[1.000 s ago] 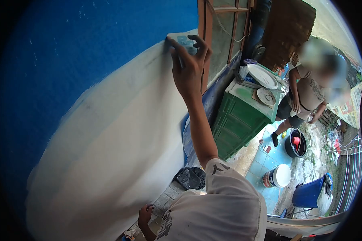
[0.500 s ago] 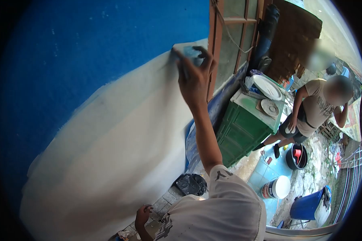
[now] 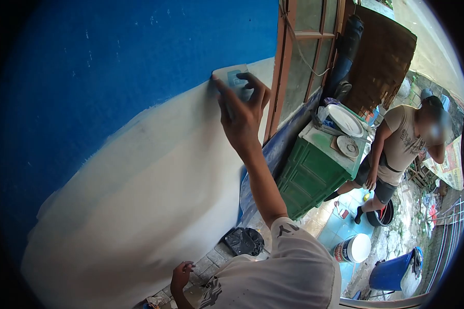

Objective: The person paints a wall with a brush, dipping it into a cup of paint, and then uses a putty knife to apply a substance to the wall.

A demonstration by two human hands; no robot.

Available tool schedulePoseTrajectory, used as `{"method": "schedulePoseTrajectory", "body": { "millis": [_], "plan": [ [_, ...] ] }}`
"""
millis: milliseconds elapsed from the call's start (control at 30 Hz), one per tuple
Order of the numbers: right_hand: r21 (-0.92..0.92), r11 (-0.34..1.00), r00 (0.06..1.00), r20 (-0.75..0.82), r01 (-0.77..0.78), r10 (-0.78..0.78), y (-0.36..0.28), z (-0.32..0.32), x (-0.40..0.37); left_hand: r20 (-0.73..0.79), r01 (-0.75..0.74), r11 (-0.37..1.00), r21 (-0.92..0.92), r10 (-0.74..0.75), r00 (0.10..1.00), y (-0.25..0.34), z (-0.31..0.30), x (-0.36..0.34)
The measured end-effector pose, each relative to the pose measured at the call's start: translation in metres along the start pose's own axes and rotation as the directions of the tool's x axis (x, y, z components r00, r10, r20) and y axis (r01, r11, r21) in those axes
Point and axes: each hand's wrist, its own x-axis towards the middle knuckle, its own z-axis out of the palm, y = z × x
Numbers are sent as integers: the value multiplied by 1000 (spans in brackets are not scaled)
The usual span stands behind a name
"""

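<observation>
My right hand is raised against the wall, its fingers spread over a thin, pale putty spreader with a blue mark. The spreader is pressed against the upper edge of the white coating, where it meets the blue paint. Part of the spreader is hidden by my fingers. Low down at my side, my left hand hangs near the wall with loosely bent fingers and nothing visible in them.
A brown window frame borders the wall. Beyond it stands a green cabinet with lids on top. A black plastic bag, a white bucket and a blue bin are on the ground. A person stands at the right.
My right hand and the spreader have moved left along the coating's edge, away from the window frame. The view has shifted slightly. The other person has shifted their stance.
</observation>
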Motion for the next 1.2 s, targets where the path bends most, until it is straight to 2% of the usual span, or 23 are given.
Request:
{"method": "schedulePoseTrajectory", "body": {
  "millis": [67, 133, 233, 267, 333, 367, 400, 467, 500, 600, 667, 700, 733, 833, 867, 967, 1033, 1100, 1133, 1200],
  "plan": [
    [-68, 997, 999, -33, -45, 43, 7, 0, 4, 10, 14, 1000, -9, -14, 1000, 2, -6, -8],
    [-45, 987, 985, -86, -157, 153, 12, 5, 6, -22, -25, 1000, 15, 26, 999, 6, -6, -8],
    [27, 1000, 1000, -6, -9, 9, -14, 3, -1, -52, -23, 1000, 5, 23, 998, -4, -4, -11],
    [24, 1000, 1000, -6, -16, 16, -11, 3, 0, -49, -19, 1000, 11, 19, 999, -6, -8, -12],
    [-64, 985, 985, -79, -159, 154, 6, 5, 4, -21, -10, 999, -34, 9, 1000, -3, -7, -15],
    [-84, 981, 982, -87, -177, 169, 6, 5, 6, -18, -12, 999, -41, 11, 1000, -6, -6, -19],
    [-84, 982, 983, -90, -166, 159, -2, 5, 4, -4, 15, 1000, -13, -15, 1000, -8, -9, -21],
    [7, 1000, 1000, 12, -8, 8, -32, 1, -3, 4, 43, 999, 24, -43, 999, 0, -17, -22],
    [-34, 999, 1000, -8, 0, -1, -31, 3, -6, 9, 30, 998, 53, -31, 999, 2, -21, -25],
    [-66, 977, 977, -74, -204, 199, -31, 5, -1, 6, 9, 999, 52, -10, 1000, -7, -33, -35],
    [19, 998, 998, 8, -64, 64, -63, 5, -7, -13, -10, 1000, 29, 10, 1000, -9, -37, -36],
    [104, 994, 998, 43, -45, 41, -86, 4, -12, -2, -26, 998, 49, 26, 1000, -8, -41, -38],
    [77, 997, 999, 37, -13, 10, -96, 5, -15, 14, -39, 996, 76, 38, 999, -8, -47, -43],
    [-23, 984, 984, -15, -175, 175, -86, 3, -5, -7, -72, 996, 49, 73, 997, -14, -56, -49],
    [-24, 986, 986, -12, -166, 166, -94, 3, -5, -5, -77, 996, 41, 77, 997, -18, -55, -50],
    [168, 986, 996, 94, -17, 1, -146, 1, -18, 10, -6, 999, 46, 6, 1000, -18, -60, -55],
    [109, 991, 996, 46, -81, 76, -138, 3, -16, 70, -24, 994, 108, 17, 997, -14, -64, -60],
    [44, 984, 983, -61, -171, 173, -128, 8, -11, 67, -31, 997, 75, 26, 997, -17, -69, -64],
    [47, 986, 985, -63, -160, 162, -136, 8, -10, 63, -38, 999, 38, 35, 997, -18, -68, -64],
    [153, 987, 999, 33, -46, 41, -159, 5, -16, 71, -38, 998, 49, 35, 997, -29, -68, -64]
  ]
}}
